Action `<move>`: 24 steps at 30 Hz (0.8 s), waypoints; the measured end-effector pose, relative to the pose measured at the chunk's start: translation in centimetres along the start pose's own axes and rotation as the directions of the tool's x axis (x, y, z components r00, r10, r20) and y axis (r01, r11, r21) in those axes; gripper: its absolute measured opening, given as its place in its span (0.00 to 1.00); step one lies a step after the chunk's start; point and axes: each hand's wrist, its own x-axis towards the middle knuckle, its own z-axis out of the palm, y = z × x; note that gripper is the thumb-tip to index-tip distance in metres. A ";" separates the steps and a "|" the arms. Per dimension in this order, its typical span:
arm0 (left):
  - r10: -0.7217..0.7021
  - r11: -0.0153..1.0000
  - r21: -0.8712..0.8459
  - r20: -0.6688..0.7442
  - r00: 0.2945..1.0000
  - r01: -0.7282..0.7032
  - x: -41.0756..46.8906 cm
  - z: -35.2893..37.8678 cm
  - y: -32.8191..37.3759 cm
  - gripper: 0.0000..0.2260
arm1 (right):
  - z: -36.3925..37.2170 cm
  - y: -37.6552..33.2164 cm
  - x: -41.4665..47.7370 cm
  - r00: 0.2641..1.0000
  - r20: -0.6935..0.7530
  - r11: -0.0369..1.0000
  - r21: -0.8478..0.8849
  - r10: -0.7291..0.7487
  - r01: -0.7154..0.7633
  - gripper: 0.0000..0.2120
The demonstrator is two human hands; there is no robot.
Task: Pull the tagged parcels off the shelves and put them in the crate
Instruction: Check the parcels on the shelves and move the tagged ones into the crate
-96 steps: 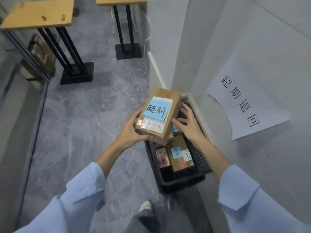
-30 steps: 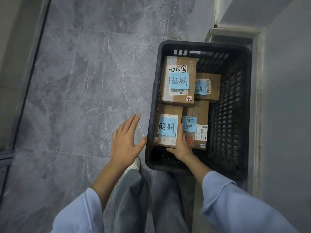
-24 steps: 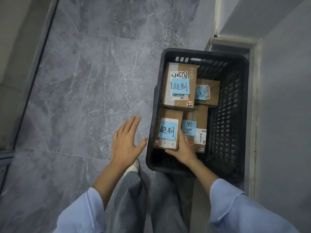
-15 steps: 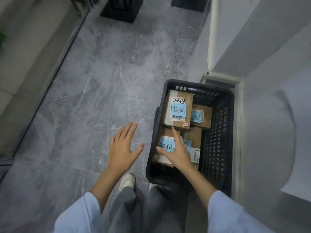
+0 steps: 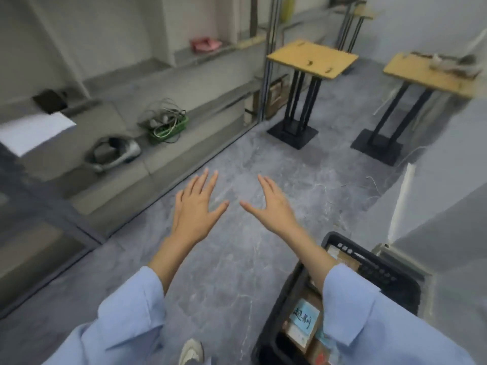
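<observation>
The black plastic crate (image 5: pixel 379 270) stands on the floor at the lower right, against the wall. Inside it lie cardboard parcels, one showing a blue tag (image 5: pixel 303 318); my right forearm hides part of them. My left hand (image 5: pixel 196 209) and my right hand (image 5: pixel 271 204) float side by side above the grey floor, palms down, fingers spread and straight, holding nothing. Both are well clear of the crate, ahead and to its left.
Low grey shelves run along the left, holding a green basket of cables (image 5: pixel 166 122), a grey headset-like item (image 5: pixel 113 152), a white sheet (image 5: pixel 31 131) and a pink item (image 5: pixel 205 44). Two wooden-topped tables on black stands (image 5: pixel 312 59) (image 5: pixel 432 72) stand ahead.
My right hand has left the tagged parcel in the crate and risen beside my left hand. The view has swung up from the crate towards the shelves and tables.
</observation>
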 end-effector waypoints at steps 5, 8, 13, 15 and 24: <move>-0.182 0.978 0.069 -0.193 0.964 0.198 -0.9 -12.0 -8.4 0.32 | 1.2 -14.3 4.6 0.960 0.085 0.959 -0.077 -0.267 0.274 0.42; -0.296 0.937 0.100 -0.275 0.915 0.334 -3.5 -18.7 -14.5 0.32 | 3.9 -23.1 6.1 0.908 0.137 0.910 -0.075 -0.395 0.408 0.42; -0.447 0.852 0.097 -0.376 0.812 0.514 -10.1 -27.5 -24.5 0.32 | 10.6 -37.3 5.5 0.782 0.205 0.790 -0.060 -0.589 0.611 0.40; -0.495 0.814 0.093 -0.406 0.768 0.574 -13.0 -30.5 -28.3 0.32 | 13.6 -42.7 4.7 0.724 0.223 0.731 -0.069 -0.652 0.679 0.40; -0.620 0.664 0.059 -0.513 0.593 0.745 -24.4 -39.5 -42.9 0.33 | 25.8 -61.2 0.6 0.554 0.303 0.576 -0.022 -0.775 0.817 0.40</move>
